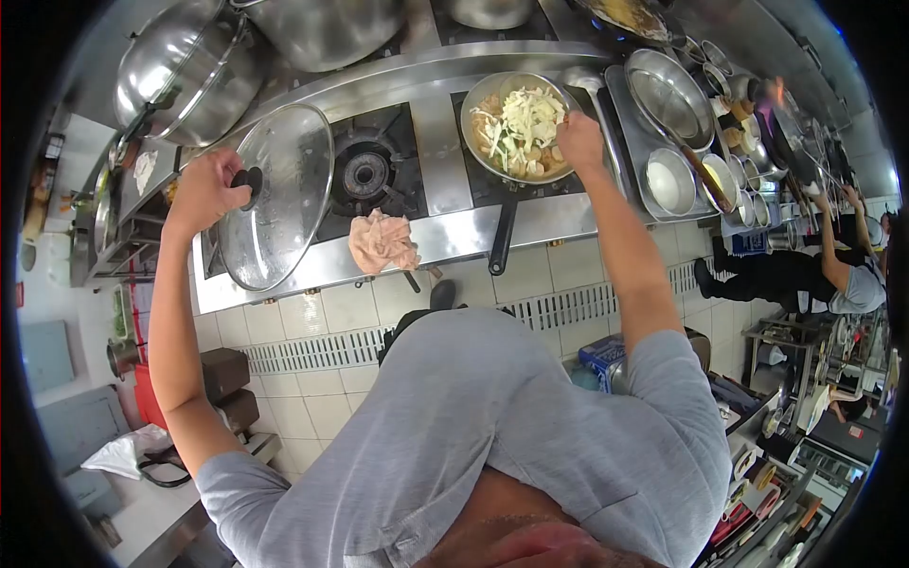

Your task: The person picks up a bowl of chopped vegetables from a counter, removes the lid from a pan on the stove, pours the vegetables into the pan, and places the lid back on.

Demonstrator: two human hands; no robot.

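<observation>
My left hand point(206, 192) grips the black knob of a round glass lid point(284, 185), which is tilted over the left side of the stove. To the right, a frying pan point(467, 128) sits on a burner, its black handle point(503, 237) pointing toward me. Chopped pale green and white vegetables point(532, 115) are heaped in it, with brownish pieces around them. My right hand point(579, 142) is closed at the pan's right rim; what its fingers hold, if anything, is hidden. A crumpled pinkish cloth point(382, 241) lies on the stove's front edge between my hands.
A bare burner point(365, 175) is beside the lid. Large steel pots point(322, 33) stand behind. Right of the pan, a metal tray point(644, 204) carries bowls, including one of white powder point(671, 180), and a wooden-handled utensil point(705, 175). Another person point(805, 279) works farther right.
</observation>
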